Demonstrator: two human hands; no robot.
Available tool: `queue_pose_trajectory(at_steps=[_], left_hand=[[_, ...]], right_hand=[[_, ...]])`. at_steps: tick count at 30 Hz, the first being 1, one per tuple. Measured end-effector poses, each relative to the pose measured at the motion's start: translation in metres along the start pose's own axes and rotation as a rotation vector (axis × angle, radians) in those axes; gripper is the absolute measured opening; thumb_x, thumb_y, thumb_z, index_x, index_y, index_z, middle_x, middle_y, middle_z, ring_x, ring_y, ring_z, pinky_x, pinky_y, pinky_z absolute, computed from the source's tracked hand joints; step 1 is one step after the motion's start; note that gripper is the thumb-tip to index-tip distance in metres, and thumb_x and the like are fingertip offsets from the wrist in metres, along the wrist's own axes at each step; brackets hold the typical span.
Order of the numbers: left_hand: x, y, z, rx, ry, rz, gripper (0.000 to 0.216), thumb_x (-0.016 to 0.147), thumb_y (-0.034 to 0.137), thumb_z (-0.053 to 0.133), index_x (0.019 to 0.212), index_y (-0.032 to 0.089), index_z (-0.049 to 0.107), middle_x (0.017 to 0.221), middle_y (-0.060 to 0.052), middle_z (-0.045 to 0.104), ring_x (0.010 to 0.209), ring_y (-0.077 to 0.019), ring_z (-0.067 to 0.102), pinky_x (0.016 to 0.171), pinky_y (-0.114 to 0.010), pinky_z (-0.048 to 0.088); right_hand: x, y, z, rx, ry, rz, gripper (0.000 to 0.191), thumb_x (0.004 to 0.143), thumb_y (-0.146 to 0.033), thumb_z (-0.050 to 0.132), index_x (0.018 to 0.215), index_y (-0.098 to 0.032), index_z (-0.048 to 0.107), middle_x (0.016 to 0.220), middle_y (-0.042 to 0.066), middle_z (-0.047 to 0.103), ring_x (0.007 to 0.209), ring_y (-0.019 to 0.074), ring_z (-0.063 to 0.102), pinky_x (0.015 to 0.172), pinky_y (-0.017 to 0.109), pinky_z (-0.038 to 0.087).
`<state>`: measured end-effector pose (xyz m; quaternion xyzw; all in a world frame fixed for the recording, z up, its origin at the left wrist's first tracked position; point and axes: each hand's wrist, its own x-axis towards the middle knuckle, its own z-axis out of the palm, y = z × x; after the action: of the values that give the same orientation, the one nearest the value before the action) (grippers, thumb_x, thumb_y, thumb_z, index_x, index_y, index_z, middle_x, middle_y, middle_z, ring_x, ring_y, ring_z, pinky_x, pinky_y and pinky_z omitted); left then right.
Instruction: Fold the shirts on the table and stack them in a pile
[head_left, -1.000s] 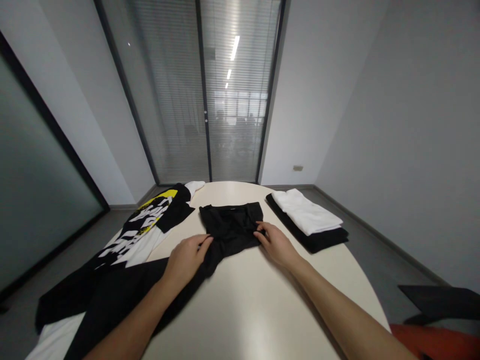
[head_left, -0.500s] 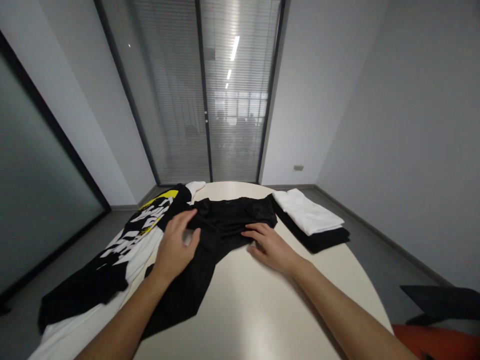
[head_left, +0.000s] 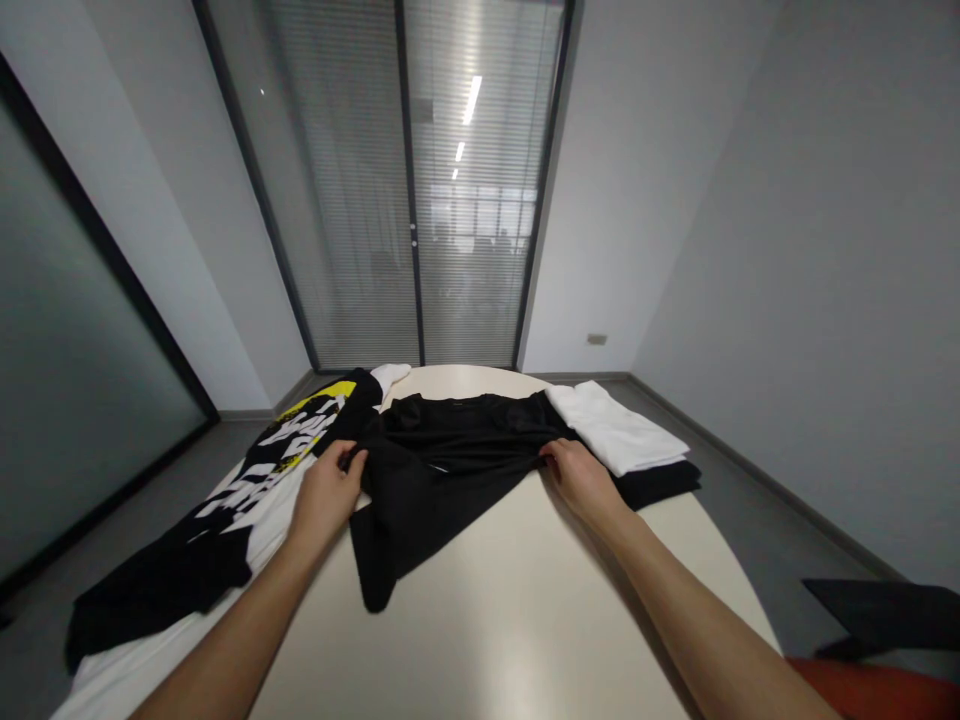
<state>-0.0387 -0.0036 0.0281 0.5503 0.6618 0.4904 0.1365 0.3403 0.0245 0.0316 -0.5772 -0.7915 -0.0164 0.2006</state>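
A black shirt [head_left: 450, 480] lies partly bunched across the far half of the table, its neckline toward the back. My left hand [head_left: 328, 490] pinches the shirt's left edge, fingers closed on the cloth. On the other side my right hand [head_left: 577, 475] grips the shirt's right edge between thumb and fingers. The cloth is drawn taut between both hands, and a loose flap hangs toward me at the left. A small white mark shows in the middle of the fabric.
Black clothing with white and yellow print [head_left: 255, 480] lies along the left side over white cloth [head_left: 187, 640]. Right of the shirt, a folded white garment [head_left: 619, 425] rests on folded black cloth [head_left: 660, 485]. The round pale table [head_left: 510, 620] carries them; a chair [head_left: 885, 610] stands lower right.
Both hands have moved apart and closed on the shirt's sides. The shirt's long near-left part has been pulled up and back, uncovering more of the table.
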Motion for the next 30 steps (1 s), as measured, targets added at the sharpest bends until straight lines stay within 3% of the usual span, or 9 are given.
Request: queue_pose_trajectory(at_steps=[2,6,8,11,13,15,19,27,30], left_hand=[[0.005,-0.004,-0.003,-0.053,0.073,0.011,0.027,0.076,0.026,0.060,0.102,0.020,0.065,0.098,-0.008,0.070,0.095,-0.0256,0.065,0.092,-0.037,0.049],[-0.005,0.016,-0.007,0.024,0.104,0.246,0.035,0.080,0.020,0.050,0.112,0.021,0.065,0.115,-0.010,0.066,0.114,-0.0261,0.059,0.107,-0.041,0.041],[-0.016,0.031,-0.007,-0.005,-0.102,0.329,0.035,0.084,0.026,0.052,0.116,0.023,0.066,0.116,-0.009,0.068,0.113,-0.0260,0.061,0.106,-0.040,0.043],[-0.030,0.039,-0.003,0.130,-0.460,0.486,0.052,0.083,0.035,0.064,0.134,0.028,0.058,0.136,-0.008,0.061,0.125,-0.0283,0.055,0.112,-0.044,0.038],[-0.035,0.033,0.001,0.198,-0.577,0.522,0.064,0.080,0.038,0.070,0.141,0.029,0.053,0.142,-0.008,0.057,0.130,-0.0295,0.051,0.113,-0.046,0.037],[-0.034,0.024,0.003,0.218,-0.618,0.495,0.061,0.082,0.039,0.068,0.140,0.030,0.054,0.138,-0.008,0.060,0.127,-0.0287,0.053,0.110,-0.046,0.039],[-0.025,0.015,0.003,0.184,-0.540,0.386,0.034,0.089,0.038,0.057,0.120,0.029,0.067,0.119,-0.006,0.070,0.113,-0.0265,0.062,0.102,-0.041,0.045],[-0.014,0.022,-0.002,-0.007,-0.121,0.109,0.021,0.077,0.028,0.057,0.095,0.023,0.066,0.082,-0.001,0.069,0.072,-0.0205,0.063,0.071,-0.030,0.049],[-0.015,0.027,-0.008,-0.072,-0.172,0.200,0.027,0.074,0.021,0.054,0.097,0.022,0.067,0.092,-0.003,0.071,0.083,-0.0216,0.065,0.081,-0.032,0.051]], right_hand=[[0.000,-0.001,-0.004,-0.035,0.015,-0.016,0.033,0.082,-0.001,0.048,0.102,-0.015,0.070,0.109,0.013,0.068,0.106,0.0284,0.059,0.092,0.040,0.047],[-0.003,-0.028,-0.008,0.135,0.042,-0.215,0.036,0.085,-0.006,0.050,0.112,-0.021,0.068,0.120,0.009,0.067,0.116,0.0268,0.056,0.100,0.043,0.044],[-0.007,-0.045,-0.006,0.239,0.019,-0.321,0.034,0.091,-0.015,0.051,0.120,-0.023,0.065,0.124,0.008,0.066,0.119,0.0252,0.055,0.103,0.043,0.043],[-0.011,-0.058,0.002,0.274,-0.048,-0.377,0.038,0.091,-0.020,0.056,0.129,-0.022,0.061,0.124,0.009,0.065,0.119,0.0256,0.055,0.103,0.043,0.043],[-0.012,-0.057,0.006,0.270,-0.086,-0.362,0.038,0.089,-0.017,0.055,0.127,-0.022,0.062,0.115,0.009,0.067,0.111,0.0243,0.059,0.099,0.040,0.045],[-0.011,-0.050,0.006,0.274,-0.117,-0.339,0.034,0.088,-0.012,0.052,0.116,-0.022,0.067,0.107,0.007,0.068,0.104,0.0219,0.061,0.094,0.036,0.047],[-0.006,-0.030,-0.002,0.246,-0.138,-0.261,0.027,0.082,-0.008,0.050,0.096,-0.022,0.070,0.099,0.005,0.066,0.096,0.0192,0.062,0.086,0.029,0.047],[-0.001,-0.003,-0.021,0.014,-0.095,-0.062,0.024,0.080,-0.006,0.049,0.081,-0.020,0.069,0.091,0.008,0.069,0.093,0.0232,0.062,0.080,0.031,0.043],[-0.001,-0.013,-0.025,0.012,-0.060,-0.099,0.024,0.087,-0.013,0.047,0.078,-0.020,0.068,0.085,0.008,0.069,0.090,0.0239,0.061,0.083,0.034,0.043]])
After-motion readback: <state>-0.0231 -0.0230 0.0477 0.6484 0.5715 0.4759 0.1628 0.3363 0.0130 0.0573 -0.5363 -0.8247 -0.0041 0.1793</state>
